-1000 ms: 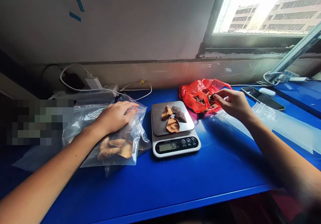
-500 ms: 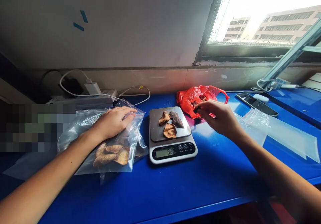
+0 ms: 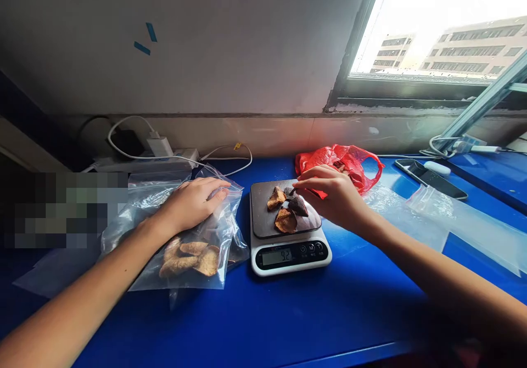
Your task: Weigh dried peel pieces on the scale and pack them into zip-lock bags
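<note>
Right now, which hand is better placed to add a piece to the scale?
Right, I'd say. The right hand is at the scale, its fingertips by the dark pieces, with the red bag close. The left hand rests on the clear bag, left of the scale.

two short strips of blue tape (image 3: pixel 142 48) on a grey wall (image 3: pixel 247 49). lower left, a white charger (image 3: pixel 160 147) with a looping white cable (image 3: pixel 110 137). upper right, a window (image 3: pixel 428 5) onto pale buildings (image 3: pixel 477 49); below it, a dark phone (image 3: pixel 442 184) beside a small, rounded white object (image 3: pixel 437 167).
</note>
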`<move>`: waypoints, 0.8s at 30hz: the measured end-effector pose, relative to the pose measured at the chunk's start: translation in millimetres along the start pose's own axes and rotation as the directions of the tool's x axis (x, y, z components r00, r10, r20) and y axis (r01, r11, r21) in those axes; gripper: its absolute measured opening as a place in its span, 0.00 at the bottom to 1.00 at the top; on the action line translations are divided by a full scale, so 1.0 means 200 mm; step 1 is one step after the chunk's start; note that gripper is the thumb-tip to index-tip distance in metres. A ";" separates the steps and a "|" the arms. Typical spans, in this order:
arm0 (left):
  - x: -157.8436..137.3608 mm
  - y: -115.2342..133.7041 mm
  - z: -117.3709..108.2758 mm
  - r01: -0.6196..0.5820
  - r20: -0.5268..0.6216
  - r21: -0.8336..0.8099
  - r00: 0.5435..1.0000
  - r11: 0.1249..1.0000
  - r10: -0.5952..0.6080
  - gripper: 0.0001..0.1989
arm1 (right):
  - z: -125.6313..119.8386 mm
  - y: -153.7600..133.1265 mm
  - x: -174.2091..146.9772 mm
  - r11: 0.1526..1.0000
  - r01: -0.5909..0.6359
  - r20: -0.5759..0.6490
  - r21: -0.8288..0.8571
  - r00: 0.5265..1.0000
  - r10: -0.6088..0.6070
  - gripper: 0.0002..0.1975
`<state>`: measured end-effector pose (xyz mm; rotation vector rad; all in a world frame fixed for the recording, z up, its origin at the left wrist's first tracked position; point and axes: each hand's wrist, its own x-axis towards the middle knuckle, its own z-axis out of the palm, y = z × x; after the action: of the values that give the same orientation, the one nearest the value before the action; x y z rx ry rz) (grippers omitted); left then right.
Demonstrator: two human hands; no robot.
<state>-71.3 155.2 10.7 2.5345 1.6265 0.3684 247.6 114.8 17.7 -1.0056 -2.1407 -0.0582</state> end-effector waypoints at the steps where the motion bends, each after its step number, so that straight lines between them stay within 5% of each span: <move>1: 0.00 0.00 0.00 0.000 0.002 -0.001 1.000 1.000 0.000 0.25 | 0.01 -0.01 -0.01 0.999 0.051 0.005 -0.016 0.999 -0.050 0.11; 5: 0.00 0.00 0.00 -0.001 0.012 -0.001 1.000 1.000 0.001 0.25 | -0.01 -0.04 -0.02 0.989 0.118 0.045 -0.090 0.992 -0.115 0.15; 8: 0.00 0.00 0.00 -0.004 0.008 -0.005 1.000 1.000 0.004 0.25 | -0.15 -0.05 -0.03 0.988 0.086 -0.008 -0.127 0.996 -0.088 0.15; 13: 0.00 0.02 -0.01 -0.001 0.005 0.001 1.000 1.000 0.001 0.25 | -0.44 0.09 -0.13 0.961 -0.188 -0.148 -0.201 0.976 0.160 0.12; 17: 0.00 0.04 -0.02 0.001 0.013 0.010 1.000 1.000 -0.001 0.25 | -0.53 0.41 -0.27 0.788 -0.511 0.014 -0.344 0.836 0.549 0.18; 20: 0.00 0.04 -0.02 -0.011 0.007 0.011 1.000 1.000 0.011 0.25 | -0.49 0.64 -0.35 0.710 -0.546 0.176 -0.445 0.724 0.667 0.17; 24: 0.00 0.04 -0.02 0.008 0.009 -0.003 1.000 1.000 -0.008 0.26 | -0.44 0.76 -0.41 0.699 -0.595 0.227 -0.397 0.674 0.703 0.28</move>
<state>-64.0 151.8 15.7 2.5230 1.6306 0.3580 437.2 136.9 -12.3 -2.0715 -1.9710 0.1878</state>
